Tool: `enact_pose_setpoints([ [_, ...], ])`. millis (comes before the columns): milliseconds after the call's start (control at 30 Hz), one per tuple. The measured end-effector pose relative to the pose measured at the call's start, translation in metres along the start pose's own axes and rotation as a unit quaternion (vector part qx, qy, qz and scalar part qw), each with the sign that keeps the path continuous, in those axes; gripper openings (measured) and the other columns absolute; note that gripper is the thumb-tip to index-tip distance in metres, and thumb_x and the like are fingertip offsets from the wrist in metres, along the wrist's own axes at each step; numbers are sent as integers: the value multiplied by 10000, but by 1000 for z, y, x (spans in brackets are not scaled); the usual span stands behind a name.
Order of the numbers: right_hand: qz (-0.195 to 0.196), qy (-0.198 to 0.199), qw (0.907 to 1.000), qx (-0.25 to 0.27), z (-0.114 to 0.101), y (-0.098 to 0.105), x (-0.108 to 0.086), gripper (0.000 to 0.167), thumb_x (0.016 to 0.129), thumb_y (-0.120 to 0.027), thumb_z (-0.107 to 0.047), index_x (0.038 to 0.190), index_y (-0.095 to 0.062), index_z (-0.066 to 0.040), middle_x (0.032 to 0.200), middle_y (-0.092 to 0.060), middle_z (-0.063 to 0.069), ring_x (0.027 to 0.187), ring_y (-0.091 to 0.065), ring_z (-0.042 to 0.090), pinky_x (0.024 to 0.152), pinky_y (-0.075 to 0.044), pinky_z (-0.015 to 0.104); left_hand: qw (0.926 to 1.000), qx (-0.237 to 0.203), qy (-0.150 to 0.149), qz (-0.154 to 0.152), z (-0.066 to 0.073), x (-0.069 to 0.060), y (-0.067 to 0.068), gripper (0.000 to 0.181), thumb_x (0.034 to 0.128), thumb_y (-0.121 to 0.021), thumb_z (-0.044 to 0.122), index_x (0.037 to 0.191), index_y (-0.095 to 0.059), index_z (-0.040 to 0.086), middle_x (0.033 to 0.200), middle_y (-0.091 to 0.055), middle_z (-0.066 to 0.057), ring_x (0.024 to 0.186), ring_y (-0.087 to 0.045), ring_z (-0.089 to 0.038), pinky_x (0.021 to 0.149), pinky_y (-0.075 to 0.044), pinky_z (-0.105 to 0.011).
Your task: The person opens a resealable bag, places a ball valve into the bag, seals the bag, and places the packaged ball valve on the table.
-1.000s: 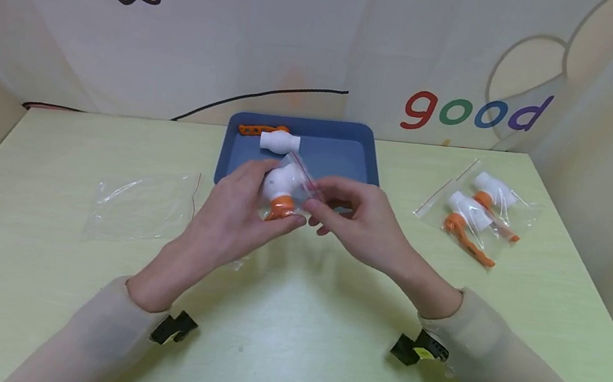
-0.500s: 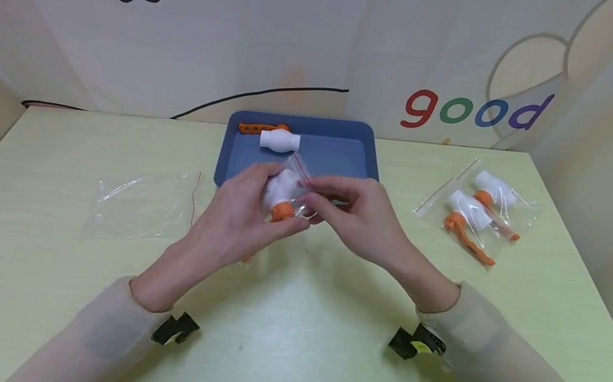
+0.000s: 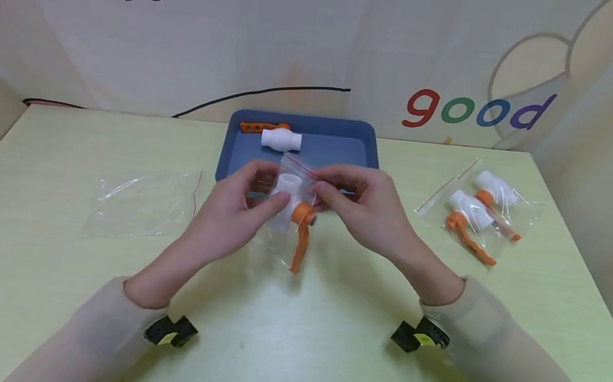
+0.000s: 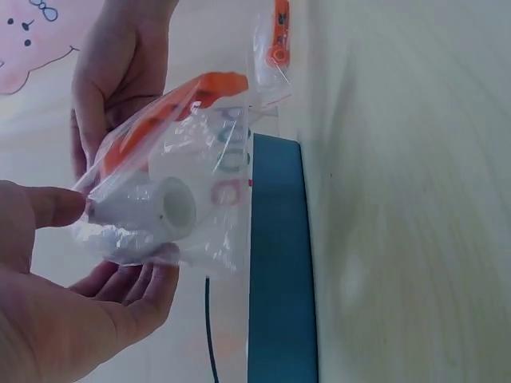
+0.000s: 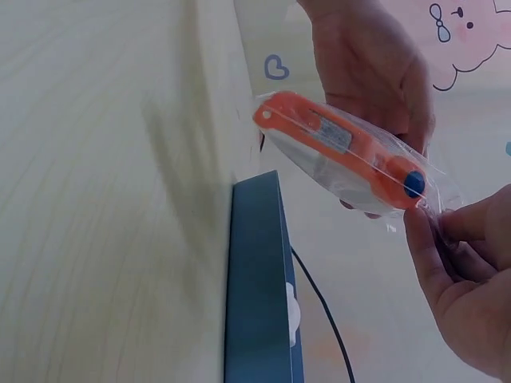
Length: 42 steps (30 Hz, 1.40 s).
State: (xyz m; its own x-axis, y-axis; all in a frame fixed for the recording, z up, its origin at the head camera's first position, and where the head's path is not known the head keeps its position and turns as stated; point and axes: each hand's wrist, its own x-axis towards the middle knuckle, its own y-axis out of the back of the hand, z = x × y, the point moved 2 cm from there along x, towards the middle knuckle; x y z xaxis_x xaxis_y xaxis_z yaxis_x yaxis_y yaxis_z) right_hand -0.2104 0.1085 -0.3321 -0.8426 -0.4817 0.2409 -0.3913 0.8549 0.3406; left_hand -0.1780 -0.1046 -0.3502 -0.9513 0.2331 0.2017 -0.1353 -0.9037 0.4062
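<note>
Left of the left hand (image 3: pixel 222 214) and its fingers, a flat, glossy film bag (image 3: pixel 142 204) lies on the pale worktop (image 3: pixel 278 362), its outline faint except for the thin red line along one edge. The left fingers grasp a white plastic fitting (image 3: pixel 289 183) through a crinkled clear bag (image 3: pixel 276 243), thumb on the near face, the others curled behind and largely hidden in the head view. The fitting thus sits between the two sets of fingers; a round, hollow socket shows in the left wrist view, though glare on the film blurs its outline. Its slim orange handle (image 3: pixel 301 244) slants out on the near side of the fingers, with a blue round end (image 5: pixel 414 183) at the hub.

Beyond the fingers stands a smooth blue tray (image 3: pixel 343 151), its near edge partly covered by the hands; in it lie a bulging white part (image 3: pixel 281 140) with ribbed ends and an orange lever (image 3: pixel 257 127), one end covered by that part.

The right hand (image 3: pixel 372 212) has thumb and fingertips pinching the bag's red-lined edge. Well right of its fingers, two bagged fittings (image 3: pixel 472 212), white and orange, overlap under shiny film.
</note>
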Motion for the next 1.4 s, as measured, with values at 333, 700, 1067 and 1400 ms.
enact_pose_setpoints([
  [333, 118, -7, 9996, -243, -6, 3, 1, 255, 987, -676, -15, 1239, -640, 0, 1031, -724, 98, 858, -713, 234, 788, -604, 351, 9977, -554, 370, -100, -1, 2, 3, 417, 1025, -671, 237, 1369, -539, 43, 1223, -603, -104, 1103, -608, -254, 924, -529, -447],
  [700, 198, -44, 9990, -388, -6, 8, 0, 254, 973, -706, -34, 1218, -652, 0, 1007, -752, 66, 860, -713, 207, 743, -579, 293, 9946, -1011, 119, -192, -3, 1, 6, 285, 1034, -641, 134, 1282, -555, 23, 1242, -587, -113, 1103, -653, -265, 938, -551, -377],
  [1067, 214, -138, 9985, -492, 0, 17, -6, 215, 964, -713, -25, 1176, -677, -3, 1067, -718, 83, 932, -700, 214, 824, -581, 281, 9971, -109, -721, 235, -4, -1, 12, 138, 941, -757, 82, 1072, -779, 43, 1005, -746, -20, 888, -704, -152, 786, -585, -286],
  [1400, 123, 864, 9878, -1290, 4, 24, -10, 186, 902, -779, -1, 1086, -755, -15, 965, -753, 33, 818, -714, 138, 744, -589, 262, 9869, 803, -1212, 706, -2, -1, 12, 109, 866, -833, 79, 971, -816, 56, 893, -773, 5, 769, -713, -75, 667, -583, -273],
])
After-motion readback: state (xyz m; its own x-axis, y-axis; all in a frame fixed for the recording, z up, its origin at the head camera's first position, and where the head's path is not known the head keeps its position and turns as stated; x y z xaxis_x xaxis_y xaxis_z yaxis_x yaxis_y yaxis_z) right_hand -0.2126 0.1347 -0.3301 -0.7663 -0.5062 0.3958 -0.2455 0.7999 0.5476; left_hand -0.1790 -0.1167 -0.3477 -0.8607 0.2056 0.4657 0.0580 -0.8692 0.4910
